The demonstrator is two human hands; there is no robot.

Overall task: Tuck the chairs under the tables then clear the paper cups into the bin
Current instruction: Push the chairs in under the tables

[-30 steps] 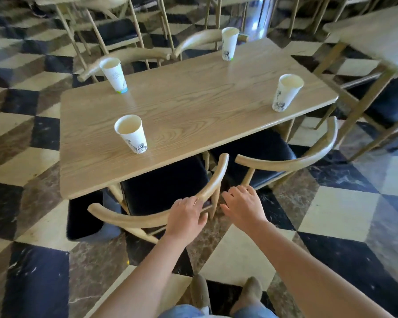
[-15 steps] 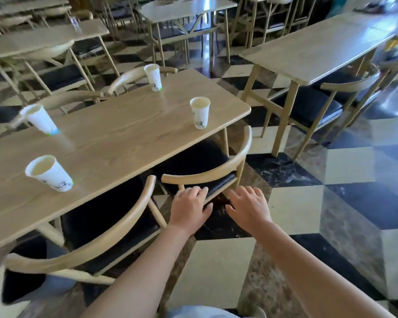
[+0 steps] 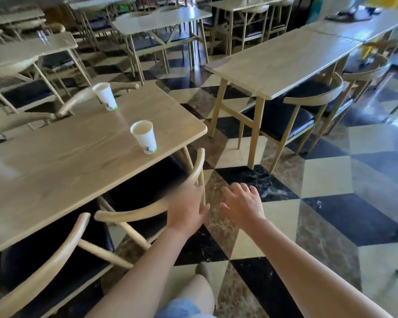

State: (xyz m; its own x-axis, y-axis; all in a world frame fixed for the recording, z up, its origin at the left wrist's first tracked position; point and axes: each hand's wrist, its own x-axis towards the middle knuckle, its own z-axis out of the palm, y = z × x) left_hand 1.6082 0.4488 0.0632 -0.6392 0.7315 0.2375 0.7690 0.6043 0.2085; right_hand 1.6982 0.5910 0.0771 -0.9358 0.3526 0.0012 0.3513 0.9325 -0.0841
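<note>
— What fills the frame?
— A pale wood-grain table point(image 3: 83, 157) at left carries two white paper cups: one point(image 3: 144, 137) near its rounded right corner, another point(image 3: 105, 96) at the far edge. Curved bentwood chairs with black cushions sit under it; the right chair point(image 3: 168, 200) has its seat beneath the top.

— And the hands?
— The left hand point(image 3: 189, 210) lies flat against that chair's backrest, fingers straight. The right hand point(image 3: 242, 204) hovers beside it, fingers spread, holding nothing, over glossy checkered marble floor point(image 3: 319, 180). An open aisle separates a second table point(image 3: 280, 63) at upper right.

— Since half a second ago?
— The view has swung right; the left-hand cups now barely show at the frame edge.
</note>
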